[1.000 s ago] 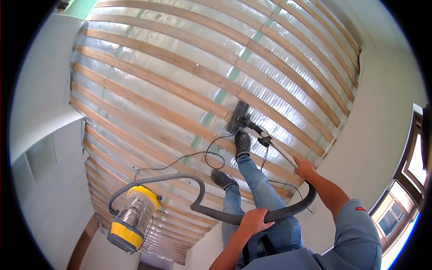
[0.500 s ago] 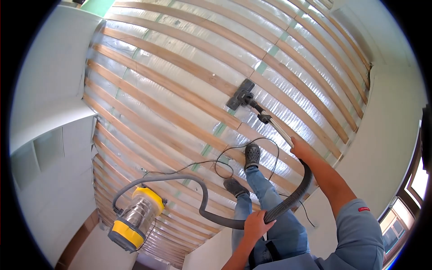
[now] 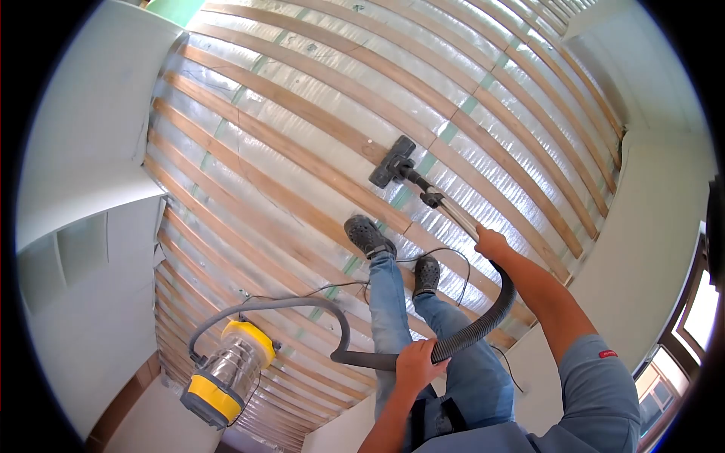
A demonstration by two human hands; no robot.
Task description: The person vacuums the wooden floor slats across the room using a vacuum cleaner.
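Pale walls (image 3: pixel 664 219) curve up around a floor striped with wooden battens (image 3: pixel 298 155), silvery foil (image 3: pixel 332 98) shining in the gaps and green strips (image 3: pixel 447 134) cutting across. And here's the vacuum cleaner (image 3: pixel 230 370), yellow and metallic, parked on the battens to the person's left, well apart from the feet, probably so the hose can swing freely. At the far end, the floor nozzle (image 3: pixel 393 161) sits ahead of the shoes (image 3: pixel 368 234), across a batten and just beside a green strip, its wide head seemingly suited to bridging wood and foil. Look at the right hand (image 3: pixel 492 243): its grip is wrapped around the upper end of the metal wand (image 3: pixel 457 217), a hold that likely gives the steering. Down by the thighs, the left hand (image 3: pixel 419 366) has its grip curled around the grey hose (image 3: pixel 483 325), presumably taking its weight and keeping that big loop off the legs. The hose bends up to the wand on one side and runs to the vacuum on the other. A thin dark cord (image 3: pixel 325 287) trails over the battens, passing behind the feet.
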